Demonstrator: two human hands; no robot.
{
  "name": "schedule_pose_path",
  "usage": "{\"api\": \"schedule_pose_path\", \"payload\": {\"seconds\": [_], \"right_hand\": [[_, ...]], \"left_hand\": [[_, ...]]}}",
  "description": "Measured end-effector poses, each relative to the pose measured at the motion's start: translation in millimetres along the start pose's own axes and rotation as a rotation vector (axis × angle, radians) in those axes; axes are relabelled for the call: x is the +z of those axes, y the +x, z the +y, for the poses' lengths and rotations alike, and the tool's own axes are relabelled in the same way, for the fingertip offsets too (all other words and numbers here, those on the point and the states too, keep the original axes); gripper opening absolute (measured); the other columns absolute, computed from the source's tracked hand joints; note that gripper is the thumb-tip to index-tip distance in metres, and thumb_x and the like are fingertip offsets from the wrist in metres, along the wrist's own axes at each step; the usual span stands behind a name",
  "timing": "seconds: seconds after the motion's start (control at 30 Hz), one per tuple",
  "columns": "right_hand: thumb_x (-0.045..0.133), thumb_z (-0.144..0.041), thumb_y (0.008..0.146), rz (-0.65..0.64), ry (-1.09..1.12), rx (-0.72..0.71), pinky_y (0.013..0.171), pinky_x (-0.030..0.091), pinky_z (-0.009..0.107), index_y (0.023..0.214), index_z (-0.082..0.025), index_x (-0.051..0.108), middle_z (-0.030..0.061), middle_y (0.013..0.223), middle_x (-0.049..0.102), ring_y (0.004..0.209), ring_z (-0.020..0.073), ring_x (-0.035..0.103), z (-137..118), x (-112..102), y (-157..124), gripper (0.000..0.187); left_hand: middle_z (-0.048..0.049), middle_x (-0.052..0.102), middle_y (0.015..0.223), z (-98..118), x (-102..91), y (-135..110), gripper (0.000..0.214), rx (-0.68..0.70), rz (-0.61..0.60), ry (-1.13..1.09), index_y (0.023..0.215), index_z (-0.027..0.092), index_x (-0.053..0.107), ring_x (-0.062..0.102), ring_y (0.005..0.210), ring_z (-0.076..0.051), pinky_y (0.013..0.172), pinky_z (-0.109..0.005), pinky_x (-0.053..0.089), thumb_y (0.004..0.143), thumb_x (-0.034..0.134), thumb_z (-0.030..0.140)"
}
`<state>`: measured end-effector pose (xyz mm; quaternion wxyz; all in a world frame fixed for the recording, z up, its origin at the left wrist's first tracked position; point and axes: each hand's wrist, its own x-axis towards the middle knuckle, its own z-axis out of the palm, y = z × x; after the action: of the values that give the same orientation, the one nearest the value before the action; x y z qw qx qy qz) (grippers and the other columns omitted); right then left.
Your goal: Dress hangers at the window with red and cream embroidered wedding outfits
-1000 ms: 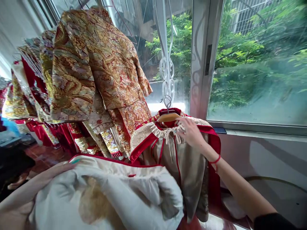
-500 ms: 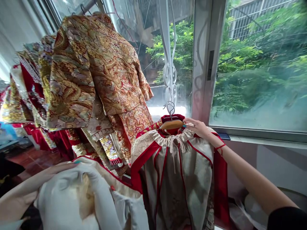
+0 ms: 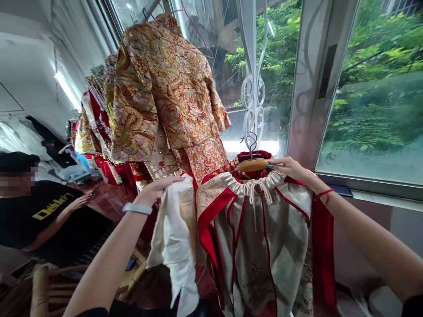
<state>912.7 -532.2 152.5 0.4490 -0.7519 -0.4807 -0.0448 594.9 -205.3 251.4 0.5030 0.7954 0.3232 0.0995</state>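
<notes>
A wooden hanger [image 3: 253, 165] is being pinched at its end by the right hand [image 3: 291, 168], and a red-trimmed robe [image 3: 261, 246] is being held up on it beside the window [image 3: 373, 92]. A cream cloth [image 3: 173, 233] is being clutched by the left hand [image 3: 155, 191], fingers [image 3: 170, 181] curled over its top edge.

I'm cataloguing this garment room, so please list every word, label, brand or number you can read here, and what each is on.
Yellow lettering on the black T-shirt of the seated person: slanted and blurred, perhaps "DAHLIN", not certain.
Nothing else is readable; the wooden hanger and the wristband show no legible text.
</notes>
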Motion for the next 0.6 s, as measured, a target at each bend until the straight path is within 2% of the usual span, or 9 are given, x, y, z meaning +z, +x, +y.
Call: {"api": "schedule_pose_path", "payload": {"seconds": [0.1, 0.23, 0.37, 0.47, 0.53, 0.6], "right_hand": [[0.056, -0.049, 0.084, -0.011, -0.021, -0.002, 0.068, 0.048, 0.032, 0.117, -0.018, 0.072, 0.0073, 0.091, 0.077, 0.077, 0.025, 0.066, -4.2, 0.7, 0.3, 0.048], [0.05, -0.045, 0.086, -0.026, -0.055, -0.015, 0.064, 0.046, 0.03, 0.12, -0.02, 0.071, 0.004, 0.088, 0.077, 0.07, 0.0219, 0.064, -10.6, 3.1, -0.5, 0.047], [0.051, -0.043, 0.088, -0.029, -0.051, -0.016, 0.07, 0.047, 0.032, 0.12, -0.025, 0.071, 0.0036, 0.103, 0.076, 0.084, 0.0259, 0.068, -18.4, 2.5, -4.9, 0.042], [0.05, -0.041, 0.09, -0.029, -0.013, -0.026, 0.079, 0.047, 0.035, 0.122, -0.027, 0.069, 0.0038, 0.118, 0.072, 0.096, 0.0285, 0.068, -23.5, -0.2, -8.5, 0.04], [0.05, -0.039, 0.09, -0.026, -0.009, -0.028, 0.081, 0.047, 0.036, 0.123, -0.028, 0.068, 0.0033, 0.121, 0.07, 0.099, 0.0291, 0.067, -25.9, -1.9, -9.2, 0.039], [0.051, -0.038, 0.089, -0.028, -0.038, -0.012, 0.079, 0.047, 0.035, 0.12, -0.029, 0.07, 0.0026, 0.114, 0.074, 0.095, 0.0288, 0.068, -27.5, -3.0, -8.1, 0.037]], "left_hand": [[-0.0045, 0.066, 0.068, 17.8, 30.9, 16.4, 0.029, 0.042, -0.119, 0.076, 0.07, 0.015, 0.065, 0.06, 0.064, -0.019, 0.059, -0.03, 0.047, 0.059, 0.073, 0.04], [-0.0004, 0.055, 0.064, 42.7, 72.4, 27.3, 0.016, 0.167, -0.07, 0.142, 0.066, 0.017, 0.057, 0.051, 0.06, -0.016, 0.057, -0.029, 0.041, 0.068, 0.061, 0.033], [-0.0039, 0.053, 0.071, 57.2, 134.7, 14.6, 0.014, 0.324, -0.013, 0.243, 0.063, 0.021, 0.05, 0.053, 0.072, -0.02, 0.068, -0.035, 0.043, 0.075, 0.055, 0.027], [-0.0101, 0.057, 0.086, 55.1, 176.9, -4.3, 0.009, 0.481, 0.088, 0.373, 0.073, 0.02, 0.052, 0.053, 0.093, -0.027, 0.086, -0.042, 0.041, 0.08, 0.052, 0.026], [-0.0131, 0.057, 0.096, 50.2, 183.5, -12.3, 0.016, 0.583, 0.146, 0.499, 0.083, 0.018, 0.056, 0.05, 0.103, -0.031, 0.094, -0.045, 0.038, 0.084, 0.05, 0.033], [-0.0139, 0.058, 0.101, 45.2, 169.7, -12.2, 0.033, 0.594, 0.151, 0.594, 0.085, 0.018, 0.059, 0.048, 0.108, -0.033, 0.098, -0.049, 0.036, 0.089, 0.043, 0.046]]}}
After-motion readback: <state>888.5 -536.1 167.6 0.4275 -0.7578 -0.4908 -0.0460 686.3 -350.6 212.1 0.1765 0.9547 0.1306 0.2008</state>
